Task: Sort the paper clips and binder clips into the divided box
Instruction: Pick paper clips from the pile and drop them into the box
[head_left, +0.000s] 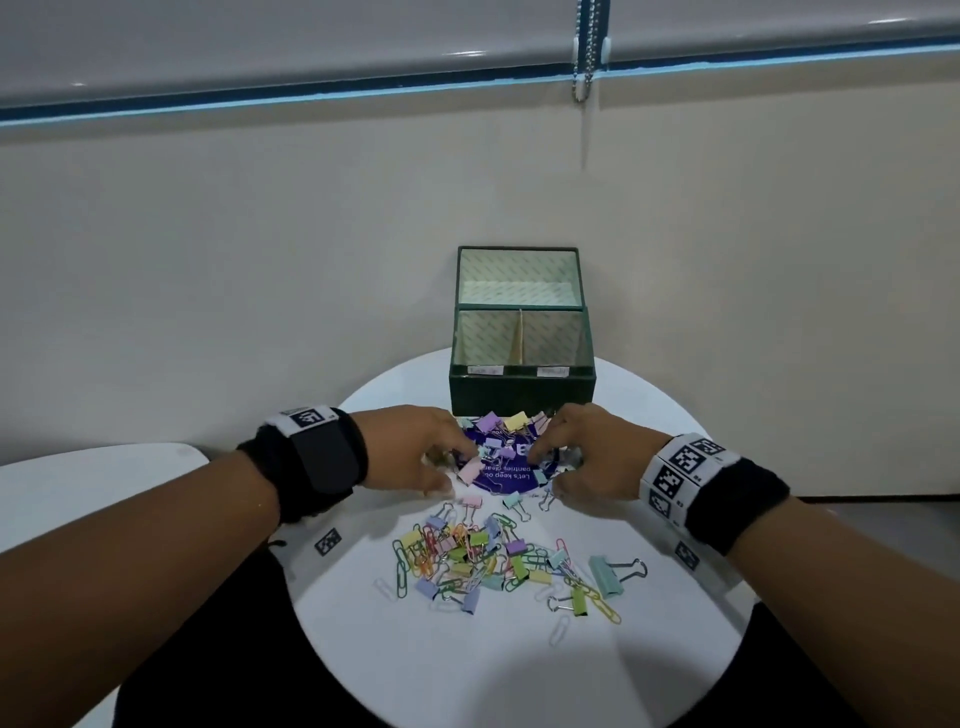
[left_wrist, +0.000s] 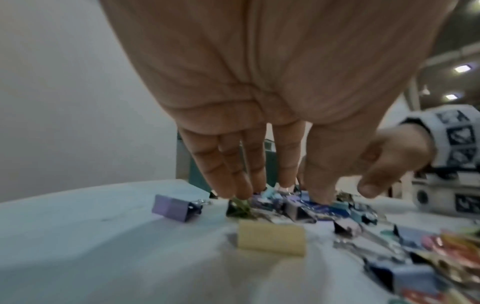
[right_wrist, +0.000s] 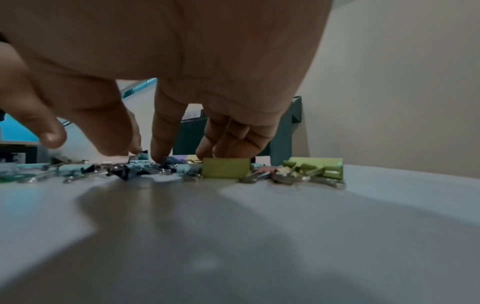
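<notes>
Head view: we are spreading our left hand (head_left: 415, 447), fingers straight, and right hand (head_left: 587, 452), fingers loosely extended, over the binder clips (head_left: 501, 447) before the empty divided box (head_left: 521, 358), gathering them; next we must grasp some.

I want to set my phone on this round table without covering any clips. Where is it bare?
Bare: the near table edge below the clip pile, and the far left beside the left hand. Crowded: the middle, and between both hands in front of the green box.
</notes>
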